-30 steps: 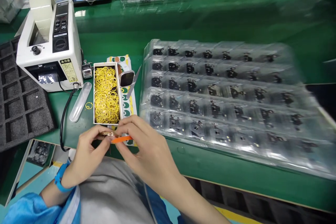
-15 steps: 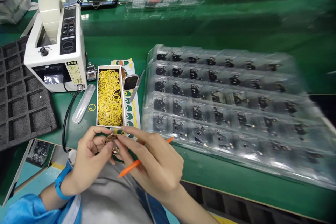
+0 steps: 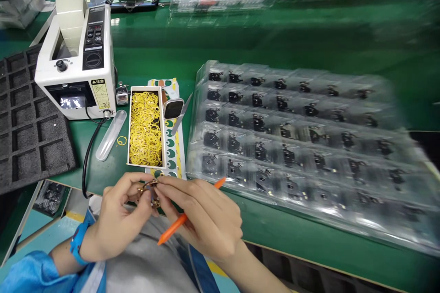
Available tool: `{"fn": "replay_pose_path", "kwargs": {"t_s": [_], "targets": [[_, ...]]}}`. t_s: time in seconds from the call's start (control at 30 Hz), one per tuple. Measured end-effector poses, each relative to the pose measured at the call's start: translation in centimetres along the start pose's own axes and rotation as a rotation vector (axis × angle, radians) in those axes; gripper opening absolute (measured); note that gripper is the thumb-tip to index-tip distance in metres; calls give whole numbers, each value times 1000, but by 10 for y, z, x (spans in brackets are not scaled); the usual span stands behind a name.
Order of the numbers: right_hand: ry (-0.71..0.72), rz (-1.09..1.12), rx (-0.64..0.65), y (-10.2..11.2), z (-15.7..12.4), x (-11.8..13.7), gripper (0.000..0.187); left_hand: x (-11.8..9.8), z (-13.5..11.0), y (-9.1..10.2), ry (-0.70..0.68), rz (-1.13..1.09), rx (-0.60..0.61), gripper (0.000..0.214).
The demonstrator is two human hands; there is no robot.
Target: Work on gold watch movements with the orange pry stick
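Note:
My left hand (image 3: 118, 215) pinches a small gold-coloured metal part (image 3: 147, 192), partly hidden by my fingers. My right hand (image 3: 202, 213) closes on an orange plastic stick (image 3: 182, 219), and its fingertips reach the same part. Just beyond my hands stands an open white box (image 3: 145, 128) full of yellow rings. A sticker strip with green circles (image 3: 173, 160) lies beside it, under a dark square device (image 3: 173, 108) and a metal tweezer-like tool (image 3: 181, 116).
A white tape dispenser (image 3: 77, 62) with a cable stands left, near a clear tube (image 3: 110, 135) and a loose yellow ring (image 3: 121, 140). Black foam tray (image 3: 30, 121) lies far left. A large clear blister tray (image 3: 292, 137) of dark parts fills the right.
The orange stick has swung from lying crosswise to slanting through my right hand. My hands have dropped slightly toward me, and the whole view has shifted as my head moved.

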State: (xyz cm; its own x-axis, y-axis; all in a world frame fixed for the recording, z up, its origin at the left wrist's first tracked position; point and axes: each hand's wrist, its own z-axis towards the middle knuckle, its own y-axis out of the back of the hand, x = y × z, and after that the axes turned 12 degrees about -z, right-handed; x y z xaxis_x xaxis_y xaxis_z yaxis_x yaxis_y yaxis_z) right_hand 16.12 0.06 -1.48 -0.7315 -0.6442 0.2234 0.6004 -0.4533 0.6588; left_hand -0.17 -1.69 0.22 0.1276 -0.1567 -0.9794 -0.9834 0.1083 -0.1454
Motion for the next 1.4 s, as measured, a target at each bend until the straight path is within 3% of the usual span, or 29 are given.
{"fn": "replay_pose_path", "kwargs": {"t_s": [0.17, 0.37, 1.07, 1.4], "targets": [[-17, 22, -8, 0, -1, 1, 21, 0, 0, 0, -10, 21, 23, 15], [99, -30, 18, 3, 2, -4, 12, 0, -1, 0, -27, 61, 21, 16], [202, -97, 15, 6, 3, -8, 16, 3, -5, -3, -43, 136, 35, 21], [125, -113, -21, 1, -4, -1, 10, 7, -6, -8, -252, 314, 9, 24]]}}
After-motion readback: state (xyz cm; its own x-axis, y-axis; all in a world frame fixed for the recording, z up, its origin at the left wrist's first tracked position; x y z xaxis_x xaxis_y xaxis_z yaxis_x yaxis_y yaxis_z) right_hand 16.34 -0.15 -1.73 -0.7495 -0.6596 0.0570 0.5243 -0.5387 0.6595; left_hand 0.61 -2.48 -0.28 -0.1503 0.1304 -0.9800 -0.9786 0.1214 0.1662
